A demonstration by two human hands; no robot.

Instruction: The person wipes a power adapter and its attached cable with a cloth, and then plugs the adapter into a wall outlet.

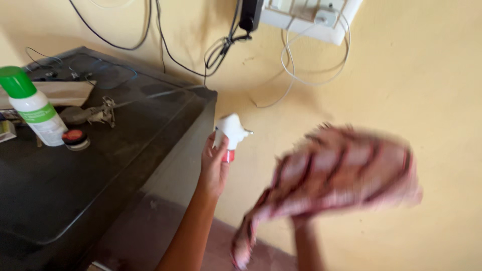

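Observation:
My left hand (213, 168) grips a spray bottle with a white trigger head (231, 131) and a red collar, held upright beside the corner of a dark cabinet top (90, 170). The bottle's body is hidden behind my fingers. My right hand is buried under a pink cloth with dark red stripes (336, 173), which is blurred and bunched over it; only the forearm shows below. The cloth hangs to the right of the spray bottle, in front of a yellow wall.
On the dark top stand a white bottle with a green cap (32, 108), a small round red-lidded tin (75, 139) and a metal clip (100, 114). Black and white cables (221, 47) hang from a white switchboard (311, 15) on the wall.

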